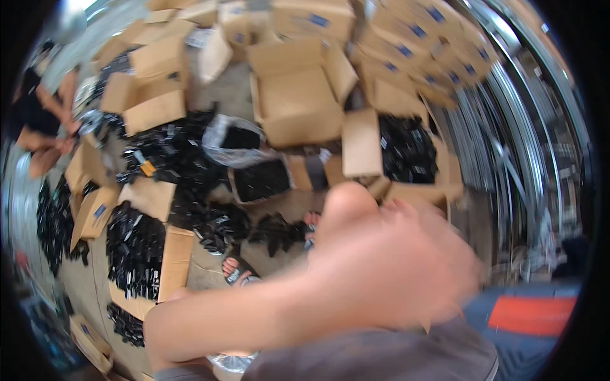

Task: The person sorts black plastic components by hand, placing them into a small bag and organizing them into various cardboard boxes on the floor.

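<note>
My left forearm reaches across my lap from the lower left, and my left hand (406, 254) is near the right knee (348, 200). Motion smears this hand, so its fingers and anything in them cannot be made out. No separate right hand can be picked out. Just beyond the hand is an open cardboard box (362, 146) with black plastic-looking pieces (408, 149) beside its raised flap. In front of my sandalled feet (238, 270) lie more black pieces (273, 232) in a loose heap.
A clear plastic bag (219, 143) and a large open carton (295, 95) stand ahead. Stacked cartons (419, 44) rise at the far right, beside metal bars (508, 146). Another person (47, 114) sits at the left. A red and dark blue object (530, 314) is at the lower right.
</note>
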`<action>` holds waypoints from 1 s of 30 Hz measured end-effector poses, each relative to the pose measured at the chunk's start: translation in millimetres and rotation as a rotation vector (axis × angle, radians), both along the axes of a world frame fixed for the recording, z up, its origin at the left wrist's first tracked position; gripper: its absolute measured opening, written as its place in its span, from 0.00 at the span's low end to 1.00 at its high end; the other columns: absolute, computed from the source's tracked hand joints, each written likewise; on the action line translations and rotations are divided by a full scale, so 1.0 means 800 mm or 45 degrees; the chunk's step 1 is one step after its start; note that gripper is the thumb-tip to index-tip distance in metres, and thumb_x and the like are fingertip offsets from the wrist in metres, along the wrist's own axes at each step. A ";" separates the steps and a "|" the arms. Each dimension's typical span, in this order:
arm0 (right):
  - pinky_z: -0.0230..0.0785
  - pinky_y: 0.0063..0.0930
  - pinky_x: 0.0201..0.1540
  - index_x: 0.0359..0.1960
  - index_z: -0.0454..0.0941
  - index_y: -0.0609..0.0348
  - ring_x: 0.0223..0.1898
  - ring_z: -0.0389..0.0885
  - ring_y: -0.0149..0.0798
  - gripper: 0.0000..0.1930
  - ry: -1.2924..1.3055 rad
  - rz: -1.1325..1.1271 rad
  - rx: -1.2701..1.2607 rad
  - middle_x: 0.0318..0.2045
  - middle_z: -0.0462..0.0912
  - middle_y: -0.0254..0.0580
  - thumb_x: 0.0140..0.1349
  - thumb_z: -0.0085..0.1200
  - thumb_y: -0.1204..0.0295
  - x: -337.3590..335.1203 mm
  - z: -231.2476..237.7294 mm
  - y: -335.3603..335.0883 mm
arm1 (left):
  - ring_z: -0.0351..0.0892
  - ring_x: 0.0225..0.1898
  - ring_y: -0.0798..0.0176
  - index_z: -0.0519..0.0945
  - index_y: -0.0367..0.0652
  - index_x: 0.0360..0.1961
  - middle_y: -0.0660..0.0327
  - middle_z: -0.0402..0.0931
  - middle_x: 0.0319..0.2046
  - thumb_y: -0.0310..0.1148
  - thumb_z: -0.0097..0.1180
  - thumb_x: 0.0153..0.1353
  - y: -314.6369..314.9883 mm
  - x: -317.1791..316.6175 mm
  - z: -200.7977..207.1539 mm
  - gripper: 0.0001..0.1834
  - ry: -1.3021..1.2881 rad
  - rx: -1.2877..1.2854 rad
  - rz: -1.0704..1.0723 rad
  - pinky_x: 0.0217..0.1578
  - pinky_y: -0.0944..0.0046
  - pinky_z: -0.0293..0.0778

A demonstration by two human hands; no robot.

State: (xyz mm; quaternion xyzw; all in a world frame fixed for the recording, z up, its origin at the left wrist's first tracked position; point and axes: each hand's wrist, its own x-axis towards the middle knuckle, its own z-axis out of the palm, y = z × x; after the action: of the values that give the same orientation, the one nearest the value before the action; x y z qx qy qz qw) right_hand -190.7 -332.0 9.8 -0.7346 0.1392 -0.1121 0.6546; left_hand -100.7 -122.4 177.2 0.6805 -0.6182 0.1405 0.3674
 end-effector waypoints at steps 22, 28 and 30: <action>0.70 0.47 0.59 0.64 0.68 0.60 0.57 0.78 0.55 0.28 0.393 0.327 -0.764 0.57 0.77 0.60 0.63 0.57 0.64 0.113 -0.331 0.198 | 0.84 0.53 0.46 0.85 0.40 0.44 0.47 0.84 0.48 0.35 0.66 0.55 0.172 -0.054 -0.579 0.16 1.892 1.122 2.025 0.51 0.48 0.81; 0.66 0.53 0.62 0.66 0.67 0.54 0.63 0.69 0.57 0.36 0.509 0.687 -1.291 0.62 0.71 0.53 0.56 0.66 0.67 0.040 -0.354 0.203 | 0.84 0.47 0.40 0.83 0.45 0.45 0.48 0.83 0.45 0.49 0.71 0.53 0.168 -0.103 -0.631 0.24 1.377 0.779 2.235 0.47 0.42 0.80; 0.70 0.52 0.61 0.64 0.68 0.55 0.63 0.67 0.58 0.32 0.569 0.767 -1.332 0.61 0.70 0.54 0.55 0.64 0.72 0.046 -0.344 0.199 | 0.86 0.42 0.45 0.84 0.48 0.43 0.54 0.82 0.42 0.55 0.69 0.55 0.158 -0.085 -0.622 0.24 1.292 0.854 2.128 0.41 0.45 0.82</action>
State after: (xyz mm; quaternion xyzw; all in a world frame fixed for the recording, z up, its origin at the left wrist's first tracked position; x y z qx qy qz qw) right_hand -153.7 -173.0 -265.8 -0.9693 -0.0132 0.1793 0.1676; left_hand -169.0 4.4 -320.2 0.9394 0.2720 -0.1322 0.1614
